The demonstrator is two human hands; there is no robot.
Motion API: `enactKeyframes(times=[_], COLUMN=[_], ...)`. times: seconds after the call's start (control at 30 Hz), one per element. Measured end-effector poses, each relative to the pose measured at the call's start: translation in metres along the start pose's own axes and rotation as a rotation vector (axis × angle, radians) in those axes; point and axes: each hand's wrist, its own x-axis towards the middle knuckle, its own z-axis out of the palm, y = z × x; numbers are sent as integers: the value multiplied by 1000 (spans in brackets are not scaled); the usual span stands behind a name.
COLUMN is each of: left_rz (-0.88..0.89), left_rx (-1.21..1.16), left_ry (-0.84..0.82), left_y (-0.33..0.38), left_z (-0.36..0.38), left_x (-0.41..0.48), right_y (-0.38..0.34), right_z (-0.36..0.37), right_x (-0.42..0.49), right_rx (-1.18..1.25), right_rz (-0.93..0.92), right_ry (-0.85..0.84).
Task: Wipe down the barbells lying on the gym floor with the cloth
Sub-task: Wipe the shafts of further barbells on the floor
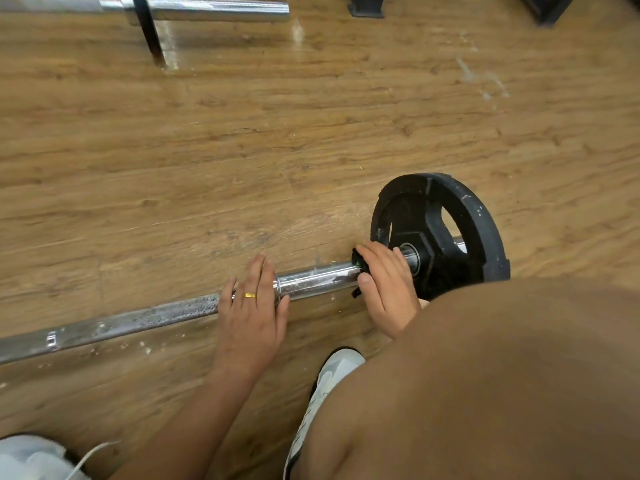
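Long grey steel barbell [138, 320] is lying on the brown wood-plank floor [242, 150]. Its long axis is running from the lower left edge up toward the right, the right end pointing into a black rubber weight plate [478, 220] standing on edge.

Left hand [252, 306], wearing a gold ring [250, 295], is resting flat across the bar where the shaft is meeting the thicker sleeve; fingers straight, grip wide, nothing held.

Right hand [388, 285] is curling over the sleeve just beside the plate, its grip holding a small black cloth [358, 263] against the metal; only the cloth's edges are showing.

Second chrome barbell [214, 8] is lying well apart at the top left, roughly horizontal. White shoe [332, 375] is standing near the bar.
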Motion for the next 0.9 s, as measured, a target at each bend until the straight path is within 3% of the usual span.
enactKeyframes(times=[0.1, 0.27, 0.37, 0.5, 0.63, 0.77, 0.9], left_rz=[-22, -57, -85, -70, -36, 6, 4], left_rx=[-22, -49, -77, -68, -45, 0, 6], left_ry=[-22, -22, -26, -32, -40, -23, -8], left_y=[-2, -4, -4, -9, -14, -16, -17], left_z=[-2, -5, -5, -2, 1, 4, 3], left_x=[11, 29, 38, 47, 48, 49, 58], right_y=[9, -10, -1, 5, 8, 7, 13], right_z=[-4, 16, 12, 9, 14, 15, 17], right_x=[16, 32, 39, 53, 55, 64, 66], right_rx=[-42, -4, -51, -35, -55, -73, -106], right_rz=[-41, 54, -86, 66, -59, 45, -120], right_ry=[14, 151, 96, 174, 120, 195, 111])
